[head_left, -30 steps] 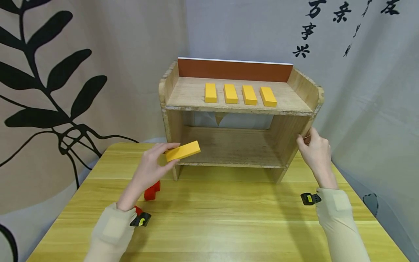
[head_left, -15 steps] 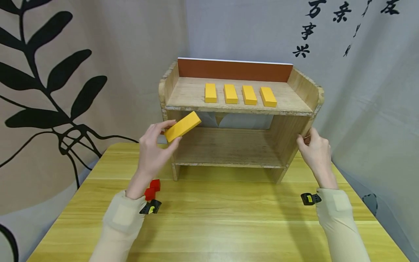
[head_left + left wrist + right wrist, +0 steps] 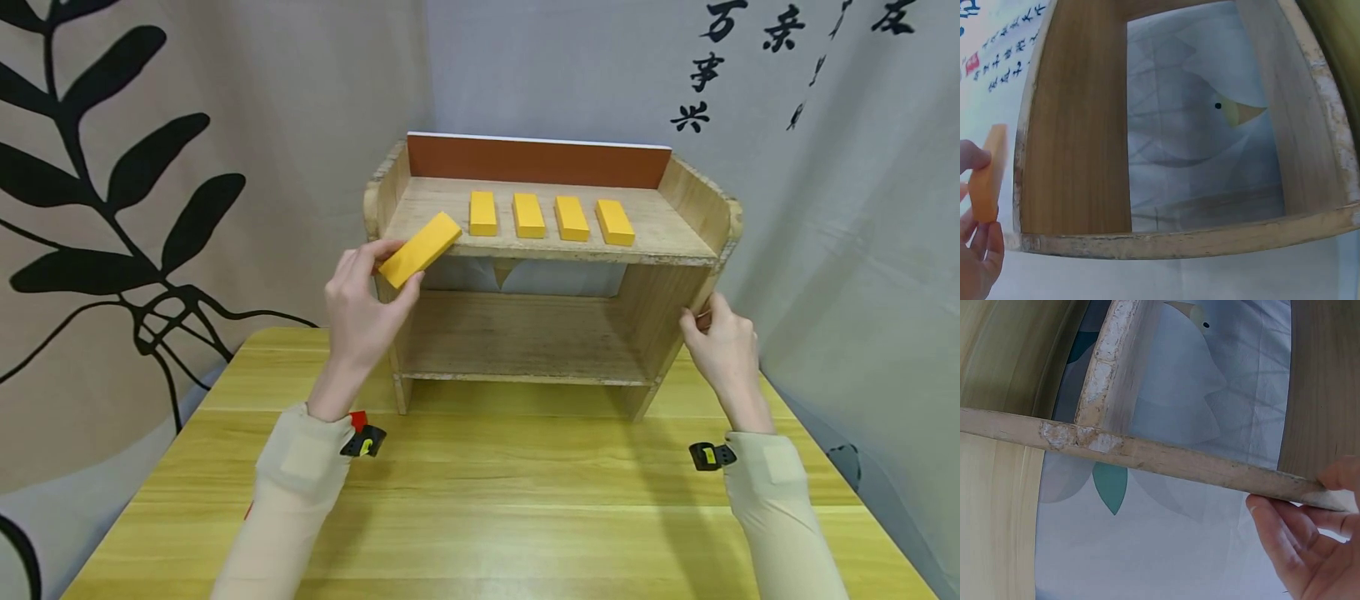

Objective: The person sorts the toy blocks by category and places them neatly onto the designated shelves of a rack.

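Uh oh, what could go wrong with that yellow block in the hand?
The left hand pinches the yellow block near its lower end, so it might slip and fall. The block is slanted and looks close to the leftmost block in the row, so it could knock that one crooked. The right hand grips the side of the shelf, but a hard bump might still shake the row.

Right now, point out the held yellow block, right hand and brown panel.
Held yellow block [image 3: 421,249], head view, broad face.
Right hand [image 3: 723,348], head view, its back.
Brown panel [image 3: 538,162], head view, front face middle.
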The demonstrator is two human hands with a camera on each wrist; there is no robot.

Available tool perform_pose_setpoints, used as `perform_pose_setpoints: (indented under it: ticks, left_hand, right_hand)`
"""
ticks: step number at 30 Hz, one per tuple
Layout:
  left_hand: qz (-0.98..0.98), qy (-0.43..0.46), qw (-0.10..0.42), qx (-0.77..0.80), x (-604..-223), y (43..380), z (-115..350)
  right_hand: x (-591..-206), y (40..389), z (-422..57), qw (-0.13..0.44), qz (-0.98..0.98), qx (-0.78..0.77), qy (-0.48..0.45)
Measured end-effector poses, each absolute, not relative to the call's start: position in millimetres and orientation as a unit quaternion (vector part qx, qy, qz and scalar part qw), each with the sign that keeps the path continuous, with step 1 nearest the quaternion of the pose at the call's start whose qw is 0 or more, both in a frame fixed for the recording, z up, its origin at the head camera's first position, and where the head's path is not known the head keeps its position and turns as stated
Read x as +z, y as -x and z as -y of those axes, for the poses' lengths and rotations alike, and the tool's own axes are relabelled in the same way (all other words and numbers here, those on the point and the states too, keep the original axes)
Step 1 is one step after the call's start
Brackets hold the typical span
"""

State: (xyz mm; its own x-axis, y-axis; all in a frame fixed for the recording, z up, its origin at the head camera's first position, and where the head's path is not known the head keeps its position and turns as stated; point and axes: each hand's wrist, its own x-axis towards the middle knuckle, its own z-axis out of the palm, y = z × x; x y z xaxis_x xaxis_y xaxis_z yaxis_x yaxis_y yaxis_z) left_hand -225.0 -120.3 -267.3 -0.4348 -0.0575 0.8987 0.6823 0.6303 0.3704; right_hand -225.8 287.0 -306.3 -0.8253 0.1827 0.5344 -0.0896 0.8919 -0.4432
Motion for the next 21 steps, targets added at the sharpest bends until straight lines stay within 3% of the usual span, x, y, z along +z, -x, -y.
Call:
perform_pose_setpoints:
  ticks: [21]
  left_hand:
    - [0.756,0.191,0.519,-0.350,-259,244,104]
  right_hand:
    - [-307,227,-287,0.297,0.927,0.230,0.017]
